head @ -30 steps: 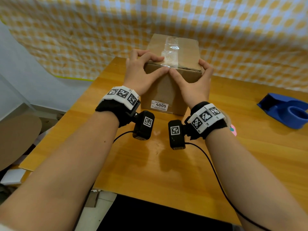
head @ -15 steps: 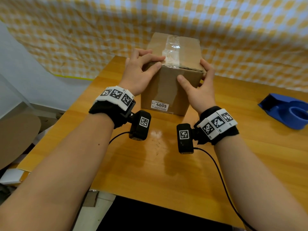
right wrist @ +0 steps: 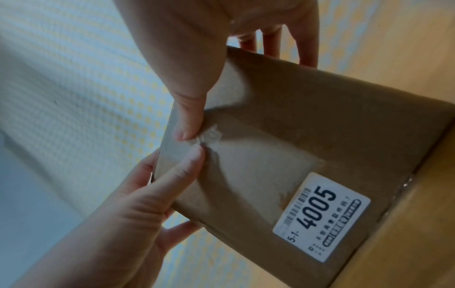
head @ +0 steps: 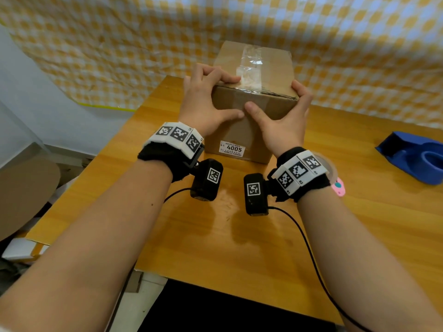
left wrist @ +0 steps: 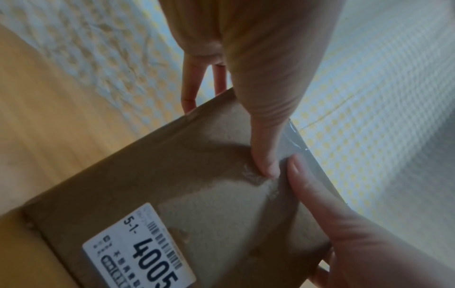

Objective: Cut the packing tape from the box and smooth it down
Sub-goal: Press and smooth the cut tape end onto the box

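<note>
Sets thumbs (head: 231, 114) tip to tip on the tape (head: 249, 65) tail, apart half a second ago. Clasps the box (head: 239, 135) near the far-left corner of the counter (head: 215, 236): left hand (head: 203, 109) curled over its top edge, right hand (head: 285, 123) wrapped round the right corner. Risks sealing in wrinkles (top strip already crinkled) through uneven pressing, or shoving the box off leftward. Leaves open room rightward, up to the blue dispenser (head: 417, 159).

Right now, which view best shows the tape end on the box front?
Right wrist view: the crinkled tape end shows at the thumbs on the box. Left wrist view shows it fainter; in the head view thumbs cover it, leaving only the top strip.
</note>
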